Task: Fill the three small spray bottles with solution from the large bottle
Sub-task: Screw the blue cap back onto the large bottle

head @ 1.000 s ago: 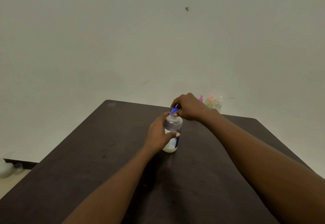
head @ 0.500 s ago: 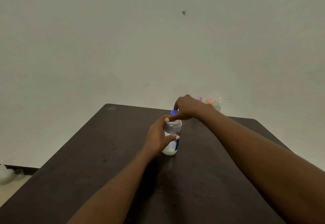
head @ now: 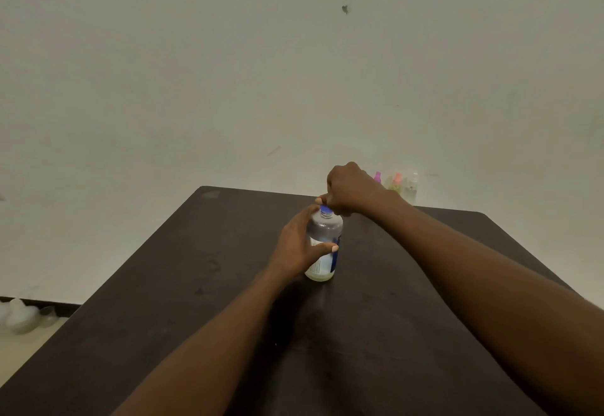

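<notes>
Pale grey-green plaster wall [head: 228, 72] fills most of the head view, bare apart from one small dark mark [head: 345, 9]. Below it sits a dark brown table [head: 196, 285], matte, with faint scuffs and rounded far corners.

Near the table's middle I see the large clear plastic bottle [head: 323, 245] standing upright, round-shouldered, with a white and blue label and pale liquid low inside. My left hand [head: 299, 245] wraps its left side, grip clamped on the body with the thumb across the label. My right hand [head: 351, 188] comes over from behind, its thumb and curled fingers closed in a pinch grip on the blue cap [head: 326, 209].

That right hand and wrist partly block the three small spray bottles at the far edge, against the wall: a pink-topped one [head: 377, 177], an orange-topped one [head: 396, 182] and a clear-topped one [head: 412, 187], all see-through, standing close together, well apart from the large bottle.

At lower left, on the floor, lie blurry translucent containers [head: 19, 316].
</notes>
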